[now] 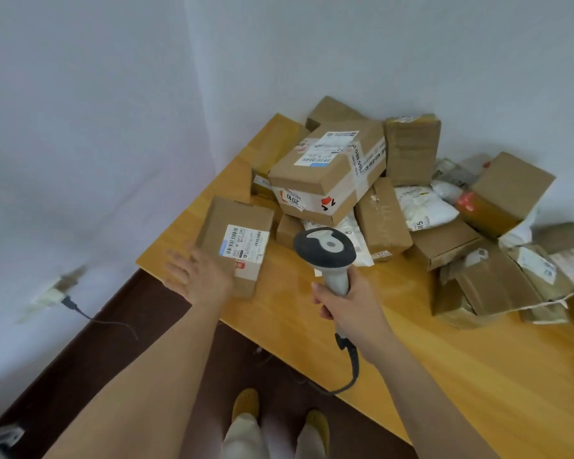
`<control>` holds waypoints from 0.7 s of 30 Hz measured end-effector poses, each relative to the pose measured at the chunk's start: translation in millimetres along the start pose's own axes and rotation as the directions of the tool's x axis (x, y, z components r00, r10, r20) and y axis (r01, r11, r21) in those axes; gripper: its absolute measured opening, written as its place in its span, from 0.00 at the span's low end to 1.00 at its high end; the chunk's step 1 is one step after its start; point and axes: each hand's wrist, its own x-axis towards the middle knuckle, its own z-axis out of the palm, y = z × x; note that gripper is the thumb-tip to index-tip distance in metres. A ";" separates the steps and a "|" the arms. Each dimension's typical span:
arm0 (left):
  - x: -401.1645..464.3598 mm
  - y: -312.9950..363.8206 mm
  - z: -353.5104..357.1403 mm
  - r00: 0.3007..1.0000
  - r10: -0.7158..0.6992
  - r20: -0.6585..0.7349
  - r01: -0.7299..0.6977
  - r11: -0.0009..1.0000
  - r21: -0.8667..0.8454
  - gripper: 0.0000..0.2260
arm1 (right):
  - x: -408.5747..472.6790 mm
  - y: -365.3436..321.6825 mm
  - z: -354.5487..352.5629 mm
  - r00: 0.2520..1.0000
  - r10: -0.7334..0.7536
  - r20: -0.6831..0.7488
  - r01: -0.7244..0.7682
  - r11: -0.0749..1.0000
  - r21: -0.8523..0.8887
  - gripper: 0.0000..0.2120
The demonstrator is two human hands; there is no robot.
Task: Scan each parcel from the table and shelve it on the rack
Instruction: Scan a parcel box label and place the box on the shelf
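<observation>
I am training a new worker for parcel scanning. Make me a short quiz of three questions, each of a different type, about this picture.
1. True or false: the right hand grips the barcode scanner by its handle.
2. Multiple choice: the left hand is at
A. the large box with "2010" on its side
B. the small flat box at the near left corner of the table
C. a white soft bag
3. Fill in: the label on the small flat box faces ____.

Key:
1. True
2. B
3. up
</observation>
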 end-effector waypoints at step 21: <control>-181.3 -42.9 72.4 0.931 -0.280 0.233 0.345 0.882 -0.321 0.42 | -51.3 62.7 -106.5 0.984 -0.033 0.174 0.039 0.999 -0.032 0.08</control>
